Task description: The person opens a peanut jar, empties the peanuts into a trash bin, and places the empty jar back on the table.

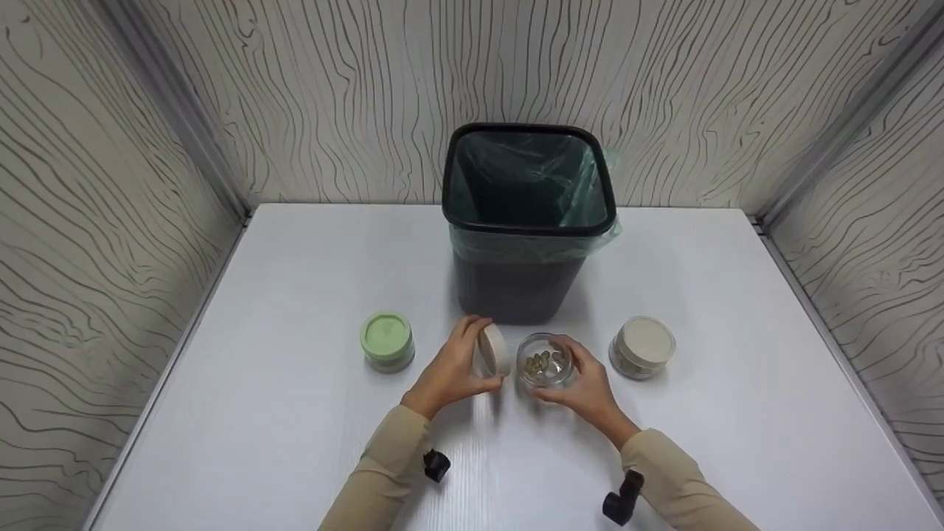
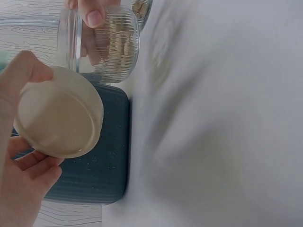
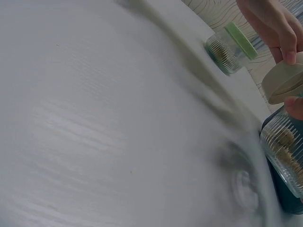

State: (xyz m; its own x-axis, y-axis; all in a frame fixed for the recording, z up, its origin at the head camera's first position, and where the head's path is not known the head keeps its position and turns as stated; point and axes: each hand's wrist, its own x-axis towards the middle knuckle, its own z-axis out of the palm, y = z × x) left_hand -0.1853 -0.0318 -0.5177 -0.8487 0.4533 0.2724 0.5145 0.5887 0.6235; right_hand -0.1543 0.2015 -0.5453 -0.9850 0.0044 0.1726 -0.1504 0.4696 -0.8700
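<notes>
Before the bin (image 1: 516, 284), hands (image 1: 453, 371) (image 1: 590, 387) hold a lid (image 1: 498, 349) and jar (image 2: 116, 68), perhaps of nuts (image 1: 544, 362).

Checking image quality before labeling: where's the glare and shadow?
Head: pale glare streak on the white table near the cream lid; left wrist: soft-edged dark shadows across the table; right wrist: pale glare streaks at left, soft shadows, open jar cut off by the right edge.

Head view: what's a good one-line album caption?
Left fingers hold a beige lid, right fingers an open glass jar of small brown pieces, near a lined bin.
</notes>
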